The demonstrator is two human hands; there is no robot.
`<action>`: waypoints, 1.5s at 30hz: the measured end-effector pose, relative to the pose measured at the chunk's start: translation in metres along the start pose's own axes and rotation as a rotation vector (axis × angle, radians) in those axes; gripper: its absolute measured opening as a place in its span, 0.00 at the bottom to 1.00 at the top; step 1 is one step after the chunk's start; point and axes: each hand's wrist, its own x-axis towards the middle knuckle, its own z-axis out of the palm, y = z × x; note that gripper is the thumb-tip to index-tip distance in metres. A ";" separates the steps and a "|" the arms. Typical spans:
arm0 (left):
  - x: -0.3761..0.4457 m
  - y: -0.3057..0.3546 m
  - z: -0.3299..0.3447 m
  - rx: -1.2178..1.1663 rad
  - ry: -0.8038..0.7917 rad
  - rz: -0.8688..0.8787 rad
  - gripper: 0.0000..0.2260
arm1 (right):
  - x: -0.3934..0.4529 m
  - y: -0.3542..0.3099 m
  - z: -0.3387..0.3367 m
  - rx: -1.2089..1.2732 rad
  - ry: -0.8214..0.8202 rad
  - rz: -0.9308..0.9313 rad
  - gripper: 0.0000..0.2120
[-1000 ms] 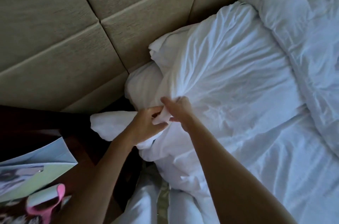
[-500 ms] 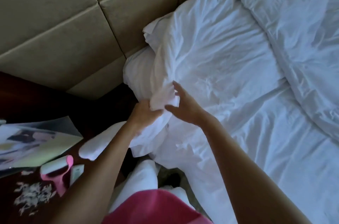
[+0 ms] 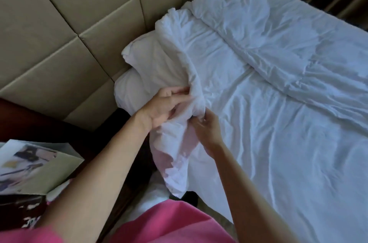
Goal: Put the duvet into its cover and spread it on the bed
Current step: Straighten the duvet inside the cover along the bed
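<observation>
White cloth at the bed's (image 3: 298, 163) near head corner has been lifted, the left hand (image 3: 161, 105) now pinching the duvet (image 3: 268, 33) cover corner (image 3: 179, 143) and the right hand (image 3: 207, 125) gripping beside it, so fitting goes on.

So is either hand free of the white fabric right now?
No: the left hand and right hand both grip the bunched white duvet corner at the bed's edge.

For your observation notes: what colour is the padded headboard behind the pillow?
Beige, the headboard has stitched panels; head view shows it.
</observation>
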 end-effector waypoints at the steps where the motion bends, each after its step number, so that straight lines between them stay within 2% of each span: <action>1: -0.012 0.000 0.002 0.177 -0.011 0.011 0.15 | -0.001 0.000 -0.008 0.039 -0.005 0.007 0.06; 3: -0.031 -0.007 0.006 0.561 0.014 -0.054 0.23 | -0.007 -0.010 -0.016 0.091 0.003 -0.022 0.04; 4: -0.038 -0.013 0.009 0.660 0.028 -0.126 0.24 | -0.009 -0.019 -0.019 0.094 0.023 -0.041 0.04; 5: -0.046 -0.018 0.014 0.651 0.056 -0.193 0.20 | -0.010 -0.024 -0.022 0.101 0.033 -0.057 0.05; 7: -0.056 -0.028 0.026 0.471 0.153 -0.248 0.12 | -0.017 -0.033 -0.031 0.064 0.015 -0.082 0.05; 11: -0.058 -0.024 0.045 0.190 0.288 -0.130 0.12 | -0.049 -0.043 -0.059 -0.019 -0.150 -0.094 0.14; 16: -0.057 -0.001 0.077 -0.026 0.220 -0.065 0.09 | -0.096 -0.050 -0.084 -0.114 -0.261 -0.180 0.23; 18: -0.053 0.011 0.092 -0.076 0.169 -0.060 0.07 | -0.104 -0.041 -0.082 -0.325 -0.204 -0.235 0.36; 19: -0.051 0.017 0.100 -0.094 0.137 -0.061 0.06 | -0.105 -0.035 -0.080 -0.442 -0.122 -0.233 0.39; 20: -0.049 0.022 0.107 -0.093 0.111 -0.057 0.07 | -0.102 -0.030 -0.080 -0.488 -0.007 -0.233 0.36; 22: -0.044 0.027 0.116 -0.041 0.073 -0.025 0.10 | -0.092 -0.027 -0.086 -0.388 0.225 -0.285 0.15; 23: -0.042 0.027 0.119 0.023 0.067 0.009 0.11 | -0.088 -0.031 -0.093 -0.334 0.279 -0.301 0.09; 25: -0.038 0.030 0.118 0.248 0.072 0.164 0.15 | -0.080 -0.042 -0.104 -0.292 0.272 -0.290 0.15; 29: -0.025 0.050 0.092 1.157 0.053 0.726 0.44 | -0.069 -0.050 -0.108 -0.326 0.155 -0.203 0.14; 31: -0.018 0.066 0.087 1.546 -0.124 0.753 0.49 | -0.063 -0.056 -0.105 -0.336 0.087 -0.181 0.15; 32: -0.012 0.071 0.085 1.617 -0.230 0.704 0.47 | -0.060 -0.059 -0.104 -0.346 0.044 -0.170 0.16; 34: -0.001 0.078 0.082 1.516 -0.353 0.571 0.35 | -0.056 -0.065 -0.102 -0.351 -0.016 -0.157 0.18; 36: 0.010 0.080 0.080 1.361 -0.338 0.567 0.18 | -0.052 -0.065 -0.101 -0.310 0.007 -0.184 0.14; 37: 0.012 0.079 0.079 1.314 -0.301 0.593 0.15 | -0.052 -0.063 -0.101 -0.258 0.035 -0.186 0.10; 38: 0.014 0.077 0.076 1.266 -0.269 0.619 0.14 | -0.054 -0.060 -0.101 -0.187 0.056 -0.174 0.07; 39: 0.016 0.075 0.073 1.215 -0.236 0.629 0.14 | -0.056 -0.054 -0.102 -0.129 0.073 -0.158 0.09; 43: 0.016 0.067 0.073 0.963 -0.072 0.592 0.14 | -0.064 -0.021 -0.107 -0.090 0.003 -0.046 0.27; 45: 0.017 0.067 0.076 0.874 0.004 0.574 0.15 | -0.063 -0.003 -0.109 -0.136 -0.038 0.064 0.31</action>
